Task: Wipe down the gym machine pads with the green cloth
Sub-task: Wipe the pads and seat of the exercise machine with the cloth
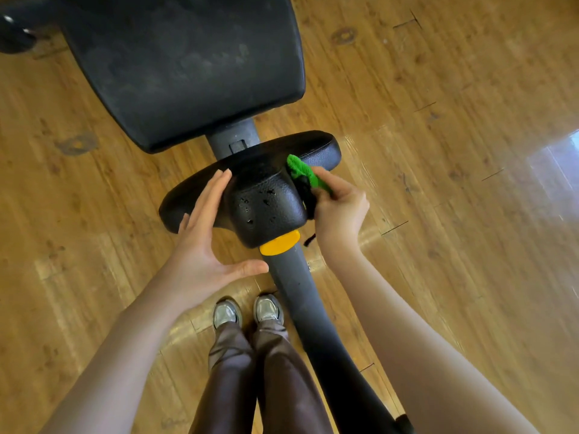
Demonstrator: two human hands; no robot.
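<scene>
A black seat pad (pixel 266 198) of the gym machine sits in the middle of the view, with wet droplets on its front nose. My right hand (pixel 340 211) grips the green cloth (pixel 302 172) and holds it against the pad's right side. My left hand (pixel 203 242) is spread with straight fingers, its fingertips touching the pad's left side. A larger black back pad (pixel 188 67) lies beyond, dusty and smeared.
A yellow adjustment lever (pixel 279 244) sticks out under the seat's nose. The grey frame bar (pixel 308 317) runs from the seat toward the bottom right. My legs and shoes (pixel 247 311) stand on the wooden floor (pixel 454 151) beside it.
</scene>
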